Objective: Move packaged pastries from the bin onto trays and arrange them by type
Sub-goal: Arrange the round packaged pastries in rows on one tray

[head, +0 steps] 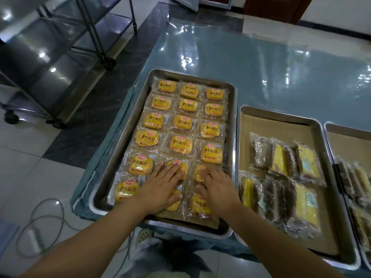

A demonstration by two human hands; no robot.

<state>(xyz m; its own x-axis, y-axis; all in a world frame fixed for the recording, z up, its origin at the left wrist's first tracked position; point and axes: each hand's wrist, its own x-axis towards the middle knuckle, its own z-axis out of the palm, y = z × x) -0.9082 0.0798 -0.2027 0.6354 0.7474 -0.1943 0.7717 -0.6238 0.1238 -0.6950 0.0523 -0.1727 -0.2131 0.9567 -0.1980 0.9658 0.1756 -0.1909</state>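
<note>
Yellow buns (178, 144) marked "小面包" fill steel tray (233, 109); both hands flat, fingers spread on packs: left (160, 186), right (217, 188).

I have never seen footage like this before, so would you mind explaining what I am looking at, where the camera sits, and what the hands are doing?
There is no machine here: a person wears a wide-angle camera on the head, looking down at their own bare arms. The left hand and right hand lie flat, fingers spread, on packets at the near end of the left tray. Neither hand grips anything. That steel tray holds rows of small yellow bread packets. Beside it, the middle tray, lined with cardboard, holds longer packaged pastries in brown and yellow. A third tray shows partly at the right edge. All sit on a table under glossy plastic.
</note>
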